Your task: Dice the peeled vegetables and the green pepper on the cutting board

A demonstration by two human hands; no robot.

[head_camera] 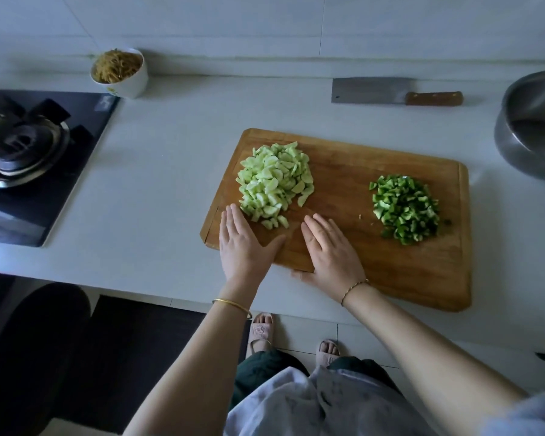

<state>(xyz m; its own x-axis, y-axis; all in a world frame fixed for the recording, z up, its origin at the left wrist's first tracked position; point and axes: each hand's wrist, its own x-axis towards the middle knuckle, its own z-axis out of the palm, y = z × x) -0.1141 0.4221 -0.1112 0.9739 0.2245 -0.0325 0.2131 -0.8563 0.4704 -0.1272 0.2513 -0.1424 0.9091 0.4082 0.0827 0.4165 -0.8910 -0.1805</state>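
A wooden cutting board (422,272) lies on the white counter. On its left part sits a heap of pale green diced vegetable pieces (274,180). A smaller heap of dark green diced pepper (405,209) sits on the right part. My left hand (244,247) lies flat on the board's near left corner, fingers straight, fingertips just short of the pale heap. My right hand (331,250) rests flat on the board beside it, thumb over the near edge. Neither hand holds anything. A cleaver (390,92) with a wooden handle lies on the counter behind the board.
A gas hob (29,152) takes up the left of the counter. A white bowl (123,73) of brown shreds stands by the back wall. A steel pot (535,127) stands at the right edge. The counter's front edge runs just under my wrists.
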